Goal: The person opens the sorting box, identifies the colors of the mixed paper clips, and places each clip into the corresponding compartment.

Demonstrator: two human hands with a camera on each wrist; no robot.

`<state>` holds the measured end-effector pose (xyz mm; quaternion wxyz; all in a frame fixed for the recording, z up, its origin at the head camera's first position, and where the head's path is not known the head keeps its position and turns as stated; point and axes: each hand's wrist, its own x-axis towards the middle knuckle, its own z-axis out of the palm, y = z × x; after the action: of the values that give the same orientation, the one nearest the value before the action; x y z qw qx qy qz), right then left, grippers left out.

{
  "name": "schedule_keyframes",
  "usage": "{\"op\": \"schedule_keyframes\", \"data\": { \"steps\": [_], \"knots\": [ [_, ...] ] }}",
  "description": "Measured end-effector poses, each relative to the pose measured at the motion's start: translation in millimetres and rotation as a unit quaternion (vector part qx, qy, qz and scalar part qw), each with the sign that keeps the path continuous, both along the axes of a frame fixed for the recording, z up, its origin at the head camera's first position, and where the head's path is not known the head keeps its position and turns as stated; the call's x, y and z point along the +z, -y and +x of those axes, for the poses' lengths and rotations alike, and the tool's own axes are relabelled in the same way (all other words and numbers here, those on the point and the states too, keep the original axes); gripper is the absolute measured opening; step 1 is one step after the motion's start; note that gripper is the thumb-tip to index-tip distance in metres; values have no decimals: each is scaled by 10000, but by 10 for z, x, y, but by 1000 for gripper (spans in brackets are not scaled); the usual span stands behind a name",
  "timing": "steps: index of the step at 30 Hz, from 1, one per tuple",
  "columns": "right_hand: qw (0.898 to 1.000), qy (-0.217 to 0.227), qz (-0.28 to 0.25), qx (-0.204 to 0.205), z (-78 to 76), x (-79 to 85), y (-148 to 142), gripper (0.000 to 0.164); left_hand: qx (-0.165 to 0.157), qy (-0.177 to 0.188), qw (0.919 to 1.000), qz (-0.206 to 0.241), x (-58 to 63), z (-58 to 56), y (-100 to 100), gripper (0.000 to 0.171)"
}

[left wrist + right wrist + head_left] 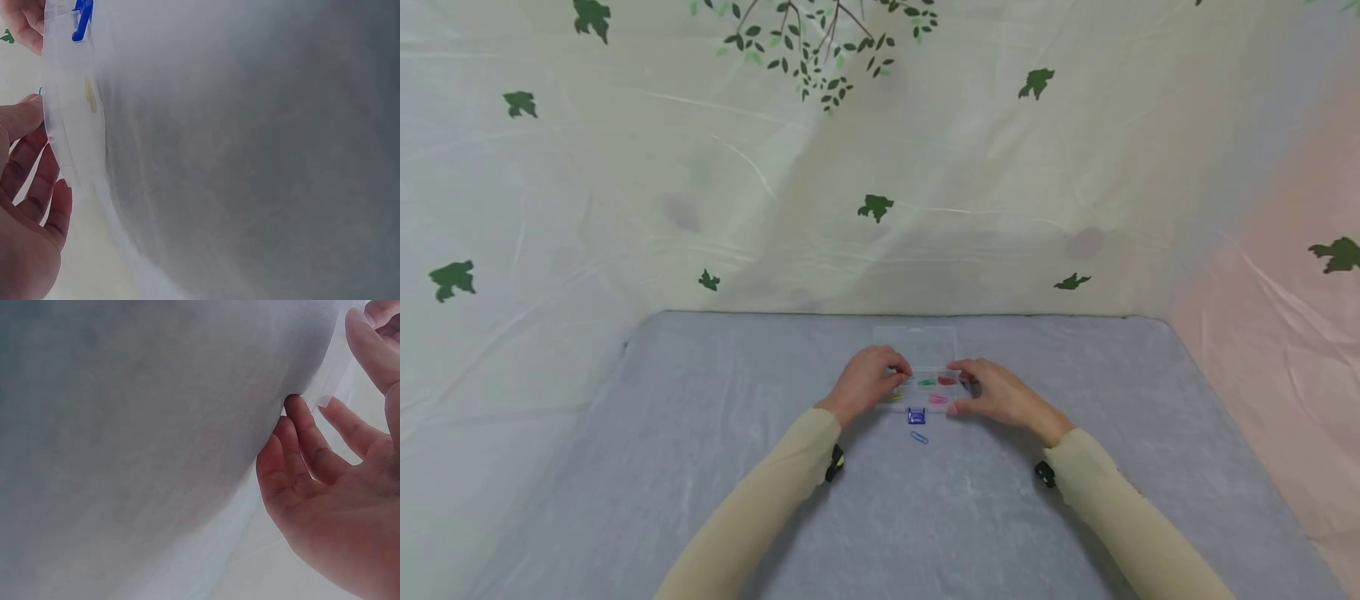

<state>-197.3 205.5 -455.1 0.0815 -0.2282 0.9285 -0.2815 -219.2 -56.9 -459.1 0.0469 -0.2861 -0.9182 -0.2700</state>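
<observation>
A clear plastic compartment box (936,409) stands on the table, its transparent lid (917,337) tipped open at the back. Inside lie green paper clips (927,382), red paper clips (946,380), pink paper clips (937,399) and yellow paper clips (896,395) in separate compartments. My left hand (868,382) is over the box's left part; its thumb and fingertips pinch a blue paper clip (41,91), mostly hidden. With thumb at the front and fingers at the back, my right hand (1000,400) holds the box's right end.
A blue latch (916,416) juts from the box's front. Just nearer lies another blue paper clip (919,437) on the grey cloth-covered table (925,517). A pale curtain with green leaf prints (880,258) hangs behind and at both sides.
</observation>
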Motion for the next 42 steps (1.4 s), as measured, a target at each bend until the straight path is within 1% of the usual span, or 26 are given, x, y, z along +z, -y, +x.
{"op": "schedule_keyframes", "data": {
  "steps": [10,13,15,17,21,25,27,30,35,42],
  "knots": [
    [10000,26,26,-27,-10,9,4,74,-1,-32,10000,-62,12,14,-1,13],
    [10000,30,36,-34,-14,10,0,74,-18,63,10000,-70,50,68,-19,21],
    [10000,21,42,-34,-15,9,-12,74,-82,126,9999,-41,89,128,-55,28],
    [10000,8,47,-27,-18,10,-24,74,-211,146,9997,-9,143,196,-101,34],
    [10000,-12,61,-17,-25,10,-34,74,-571,45,9981,237,205,290,-162,36],
    [10000,-13,49,-15,-24,13,-24,73,-976,-36,9938,538,221,355,-149,34],
    [10000,-22,48,-2,-22,18,-18,74,-1162,-100,9916,561,222,385,-129,34],
    [10000,-46,43,29,-27,18,-10,73,-1369,-116,9894,479,213,434,-92,34],
    [10000,-31,50,52,-21,23,-2,73,-1633,152,9860,311,190,523,-47,34],
    [9998,-138,54,121,-7,13,12,73,-1997,401,9789,138,130,598,7,32]
  ]
}}
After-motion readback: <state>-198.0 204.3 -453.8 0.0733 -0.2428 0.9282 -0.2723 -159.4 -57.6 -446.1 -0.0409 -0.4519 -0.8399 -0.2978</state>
